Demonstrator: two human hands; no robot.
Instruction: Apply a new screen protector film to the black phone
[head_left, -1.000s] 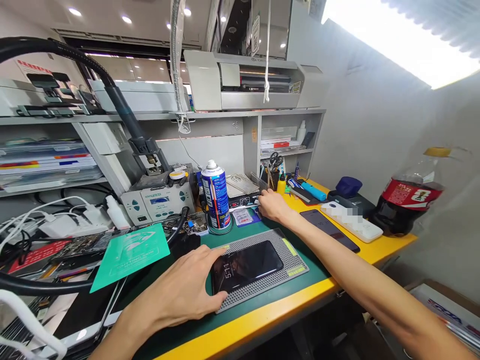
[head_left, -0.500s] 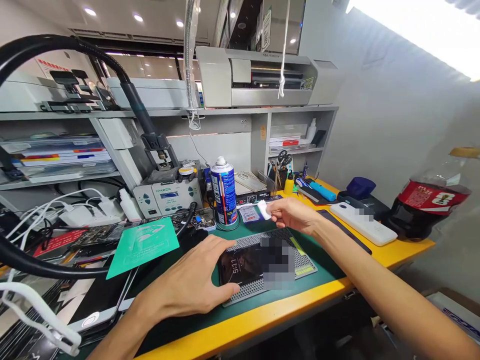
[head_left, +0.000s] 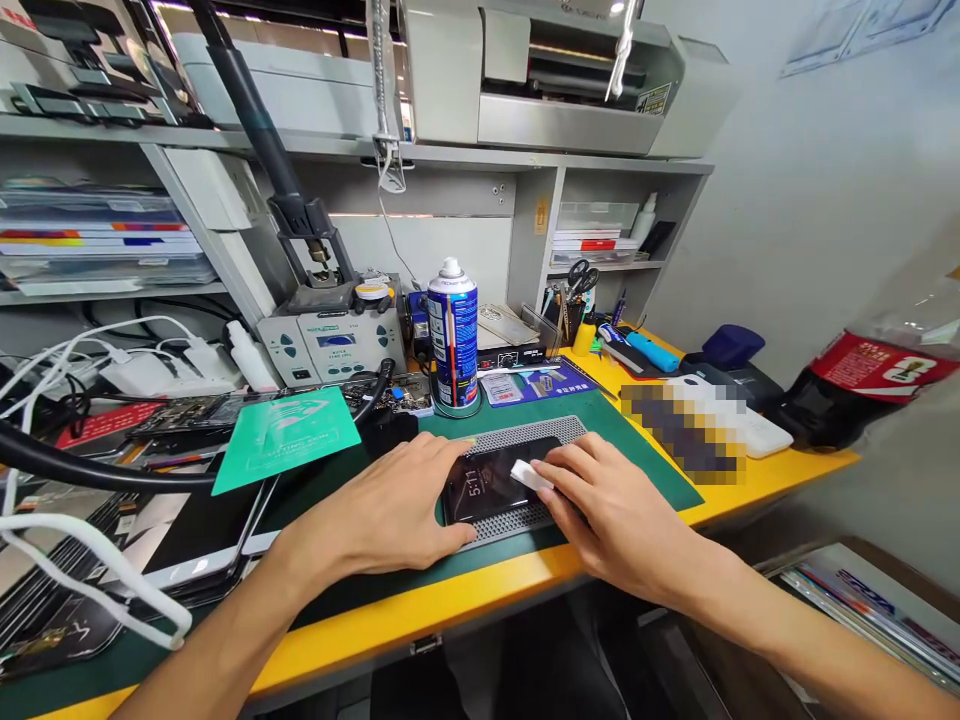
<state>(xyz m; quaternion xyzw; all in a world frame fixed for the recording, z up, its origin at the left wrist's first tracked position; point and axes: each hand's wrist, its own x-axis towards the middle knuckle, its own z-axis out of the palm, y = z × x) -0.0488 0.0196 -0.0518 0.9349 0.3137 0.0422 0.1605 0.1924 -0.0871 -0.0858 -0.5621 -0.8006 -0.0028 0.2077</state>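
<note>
Black phone (head_left: 495, 482): lies screen up on a grey dotted mat (head_left: 564, 430), near the middle of the counter (head_left: 427, 628), its display lit with the time.
Left hand (head_left: 390, 500): spread wide around the phone's left end, thumb at the near edge and fingers at the far edge, holding it between them.
Right hand (head_left: 611, 500): pinching a white wipe (head_left: 529, 476) at the screen's right half — whether it presses on the glass, I cannot tell.
Wiping well: best done with the wipe flat, light and even strokes, fingertips off the glass, the left hand's grip firm so the phone does not slide.
Green mat (head_left: 664, 487): covers much of the yellow-edged counter — a spray can (head_left: 453, 340) stands at its far side, a green card (head_left: 289, 435) lies left.
Room: a grey shelf (head_left: 450, 155) runs along the far side, carrying a large machine (head_left: 574, 125); a cola bottle (head_left: 874, 370) sits right, by the wall.
</note>
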